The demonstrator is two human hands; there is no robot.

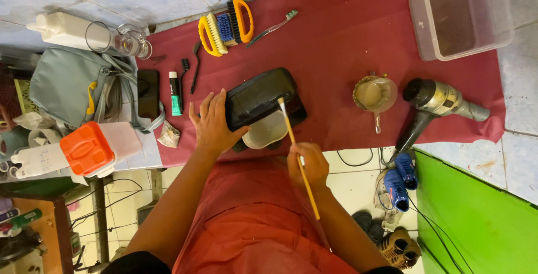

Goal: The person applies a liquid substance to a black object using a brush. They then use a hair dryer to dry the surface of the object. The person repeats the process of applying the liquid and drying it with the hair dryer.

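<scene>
Near the red cloth's [347,33] front edge, our left hand [212,122] steadies the black shoe [259,96]; our right hand [307,165] grips a paintbrush [296,149]. The brush could smear the cloth if the shoe slips.

We see a dark phone [148,93], screen off and black, lying flat at the left edge of the red cloth [347,33] on the worktop, just beside a grey bag [67,83]. Right of the phone lies a small tube [175,93], black body, white cap, green end, with a label too small to tell. A white plastic bottle [67,31] lies on its side at far left. A white container with an orange lid [84,149] sits below the bag. A clear lidded plastic box [460,13] stands at the top right.
</scene>
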